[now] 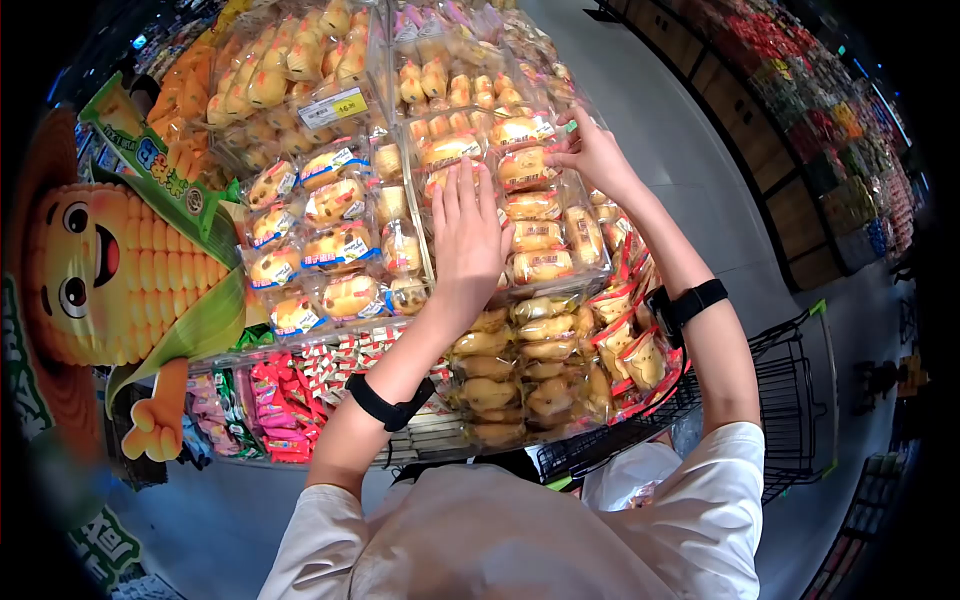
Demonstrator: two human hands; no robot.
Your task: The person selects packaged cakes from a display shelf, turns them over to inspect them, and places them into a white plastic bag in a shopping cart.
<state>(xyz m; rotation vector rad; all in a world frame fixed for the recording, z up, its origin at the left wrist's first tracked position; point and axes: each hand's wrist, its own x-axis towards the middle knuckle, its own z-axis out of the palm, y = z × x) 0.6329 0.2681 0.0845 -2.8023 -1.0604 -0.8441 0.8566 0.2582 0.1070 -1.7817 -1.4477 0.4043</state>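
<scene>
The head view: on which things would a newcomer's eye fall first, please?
Probably first on the smiling corn figure, large at the left edge. Then on the many wrapped cakes in the middle, with the left hand stretched flat over them and the right hand at their upper right side.

I make out 蛋糕 in pink on a blue-edged cake pack point(342, 246) left of my left hand point(470, 235). Figures on the price tag point(333, 108) are too small for me; dark print on the wrapped cake point(524, 170) beside my right hand point(594, 152) and lettering on the green cutout packet point(160, 160) blur.
</scene>
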